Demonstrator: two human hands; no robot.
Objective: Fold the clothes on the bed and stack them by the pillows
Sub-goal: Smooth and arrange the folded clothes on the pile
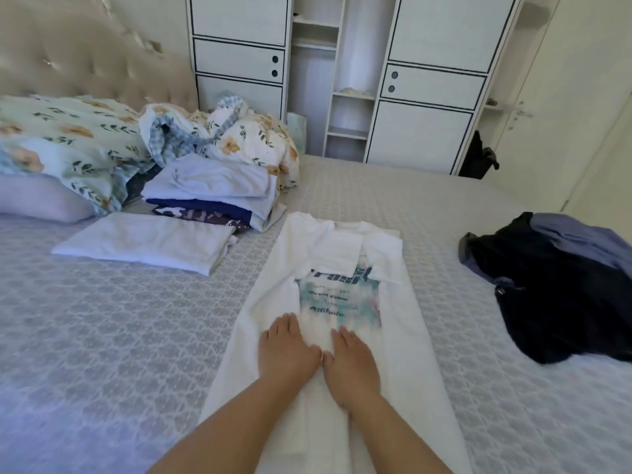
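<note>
While your left hand [285, 350] and right hand [352, 362] lie flat side by side, fingers straight and gripping nothing, they press on the long white T-shirt with a teal printed panel [338, 268], which stretches lengthwise down the near middle of the pale patterned bedspread [102, 336], its sides already folded inward. To the far left, a folded white garment [147, 242] lies just beside a stack of folded pale blue, navy and patterned clothes [212, 196], close to the floral pillows [68, 138]. On the right, well apart, sits an unfolded heap of dark navy and grey-blue clothing [561, 285]. Beyond the bed stands a white wardrobe [427, 80].
</note>
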